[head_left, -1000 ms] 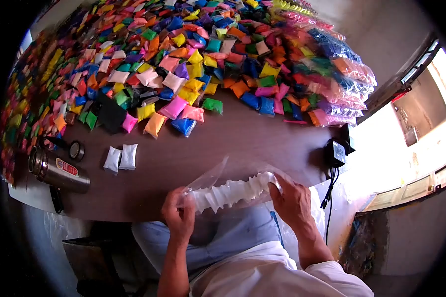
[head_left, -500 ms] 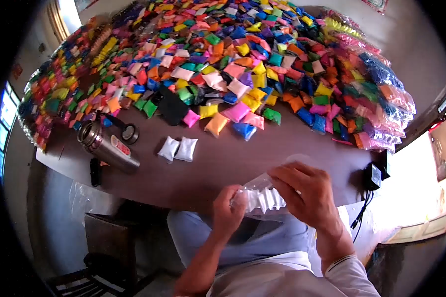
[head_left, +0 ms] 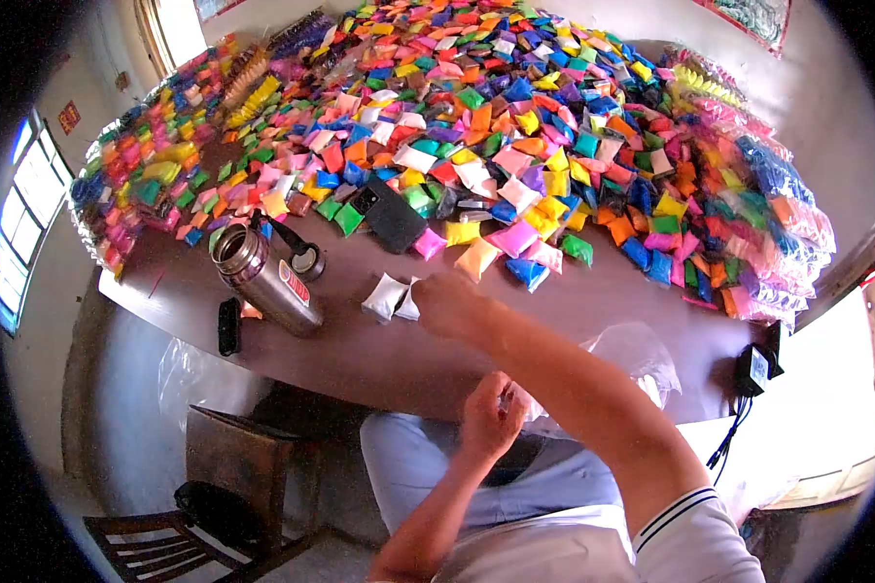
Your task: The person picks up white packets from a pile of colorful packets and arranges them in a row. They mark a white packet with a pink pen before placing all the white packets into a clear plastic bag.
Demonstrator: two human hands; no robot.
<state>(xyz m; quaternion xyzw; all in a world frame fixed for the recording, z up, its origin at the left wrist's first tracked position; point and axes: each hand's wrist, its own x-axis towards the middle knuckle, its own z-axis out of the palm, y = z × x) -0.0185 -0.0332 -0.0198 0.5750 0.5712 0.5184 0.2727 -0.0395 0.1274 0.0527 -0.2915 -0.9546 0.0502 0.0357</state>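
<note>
My left hand (head_left: 494,416) is closed on the gathered edge of a clear plastic bag (head_left: 637,352), low over my lap at the table's front edge. White packets show through the bag, partly hidden behind my right forearm. Stretched across to the left, my right hand (head_left: 455,306) has its fingers closed at a white packet (head_left: 409,305), which it partly covers; the fingertips are hard to see. Another white packet (head_left: 385,296) lies flat just left of it.
A big heap of small coloured packets (head_left: 476,126) covers the back of the table (head_left: 360,364). Left of my right hand stand an open steel flask (head_left: 272,282) and its lid (head_left: 306,260). A black phone (head_left: 392,216) leans on the heap. A black adapter (head_left: 752,371) sits at the right edge.
My right hand has left the bag and moved left and forward to the white packets. The left hand keeps hold of the bag, whose open end has swung to the right. The view has shifted.
</note>
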